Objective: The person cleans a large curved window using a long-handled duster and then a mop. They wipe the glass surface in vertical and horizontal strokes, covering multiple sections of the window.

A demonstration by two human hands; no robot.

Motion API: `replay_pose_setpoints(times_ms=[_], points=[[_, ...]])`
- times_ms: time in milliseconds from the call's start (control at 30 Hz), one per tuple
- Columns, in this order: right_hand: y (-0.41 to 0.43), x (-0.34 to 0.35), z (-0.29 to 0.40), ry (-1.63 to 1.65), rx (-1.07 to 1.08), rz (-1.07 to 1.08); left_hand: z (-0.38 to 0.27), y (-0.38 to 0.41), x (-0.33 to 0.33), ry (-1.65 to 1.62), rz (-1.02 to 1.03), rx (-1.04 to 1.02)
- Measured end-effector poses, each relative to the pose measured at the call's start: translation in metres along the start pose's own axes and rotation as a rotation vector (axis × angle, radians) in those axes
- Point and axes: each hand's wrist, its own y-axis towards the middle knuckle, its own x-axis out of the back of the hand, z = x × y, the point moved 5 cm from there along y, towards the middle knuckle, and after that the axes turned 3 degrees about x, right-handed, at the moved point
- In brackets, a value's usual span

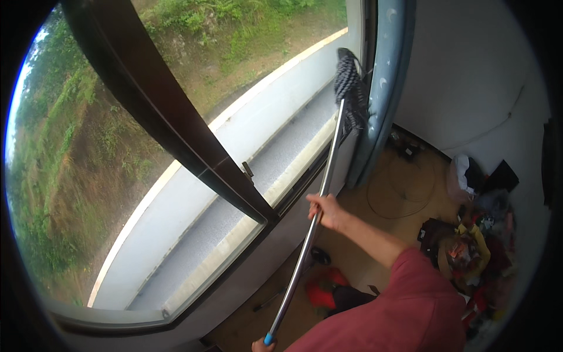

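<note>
My right hand (327, 212) grips the silver metal pole (303, 255) of a long mop around its middle. Low at the picture's bottom edge, my left hand (263, 346) holds the pole's end, just below a blue collar (268, 338); most of that hand is cut off. At the pole's far end, a black-and-white striped fabric mop head (349, 83) is up at the right side of the window, beside the blue curtain (387, 79). Whether it touches the frame or glass is unclear. A dark window frame bar (176, 119) stands to the left.
Below the window run a sill track (303, 176) and a wall. A red object (325, 288) stands on the brown floor (352, 259) beneath me. A coiled cable (400, 215), bags and heaped clothes (466, 251) lie by the right wall. Outside are a white parapet (246, 127) and a green slope.
</note>
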Motion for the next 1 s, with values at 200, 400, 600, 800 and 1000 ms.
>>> replay_pose_setpoints(times_ms=[200,400,600,800,1000], points=[[-0.115,-0.106,-0.080,0.044,-0.292,0.394,-0.020,-0.118,0.059,-0.030,-0.059,0.253],[-0.224,-0.172,-0.133,-0.098,-0.541,0.820,-0.016,-0.148,0.080,0.041,-0.134,0.328],[-0.236,-0.190,-0.114,-0.073,-0.563,0.905,-0.006,-0.167,0.095,0.090,-0.181,0.411],[-0.153,-0.155,-0.096,0.019,-0.488,0.760,-0.007,-0.158,0.112,0.120,-0.230,0.395],[0.002,-0.078,0.008,0.092,-0.265,0.262,-0.105,-0.025,0.107,0.276,-0.256,0.058]])
